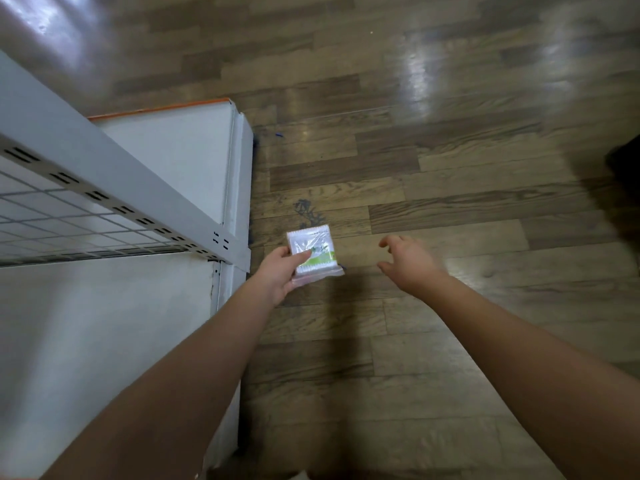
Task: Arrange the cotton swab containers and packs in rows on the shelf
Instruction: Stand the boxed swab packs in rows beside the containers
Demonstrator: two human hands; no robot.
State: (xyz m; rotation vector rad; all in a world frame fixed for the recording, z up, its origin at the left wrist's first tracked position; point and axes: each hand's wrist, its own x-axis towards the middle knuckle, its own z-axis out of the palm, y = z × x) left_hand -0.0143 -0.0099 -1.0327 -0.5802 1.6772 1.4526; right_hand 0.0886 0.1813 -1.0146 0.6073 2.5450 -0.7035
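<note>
One flat clear plastic pack of white cotton swabs [313,252] sits pinched in the left hand [278,277] above the brown wood-plank floor [450,188], beside the white metal shelf [166,188], while the right hand [407,263] hovers with fingers loosely spread, grasping nothing.

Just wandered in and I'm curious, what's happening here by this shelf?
A person is holding a small pack of cotton swabs in the left hand, thumb on top, out over the wooden floor beside a white metal shelf. The right hand is held out nearby with loosely spread fingers, holding nothing. The pack is not yet on the shelf.
</note>
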